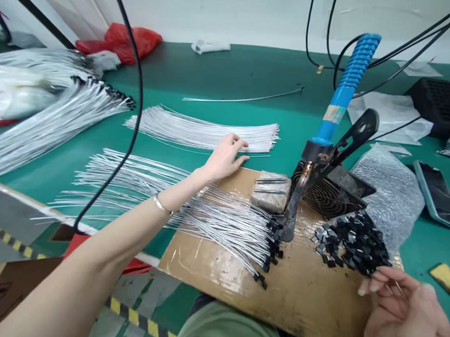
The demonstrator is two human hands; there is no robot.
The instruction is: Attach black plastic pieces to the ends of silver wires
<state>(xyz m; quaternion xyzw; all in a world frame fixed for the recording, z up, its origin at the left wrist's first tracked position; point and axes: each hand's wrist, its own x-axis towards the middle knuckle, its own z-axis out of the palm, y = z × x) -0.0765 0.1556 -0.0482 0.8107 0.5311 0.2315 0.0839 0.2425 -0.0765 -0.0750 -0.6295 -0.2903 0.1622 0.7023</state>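
My left hand (pixel 227 156) reaches over the near edge of a bundle of loose white wires (pixel 200 130). Its fingers are apart and touch or hover just over the wires; I cannot tell which. Under my left forearm lies a spread of white wires with black ends (pixel 226 223), partly on a brown board (pixel 297 291). At the lower right my right hand (pixel 405 305) is curled palm up around thin metal prongs (pixel 400 290), mostly hidden by the fingers. Just beyond it is a pile of small black pieces (pixel 363 241).
A blue-handled soldering iron (pixel 339 104) stands tilted in a bracket beside a coiled holder (pixel 321 192). A grey block (pixel 270 193) bears thin metal pins. Bubble wrap (pixel 391 190) and a phone (pixel 438 192) lie right. A black cable (pixel 139 85) hangs in front; more wires (pixel 63 116) lie left.
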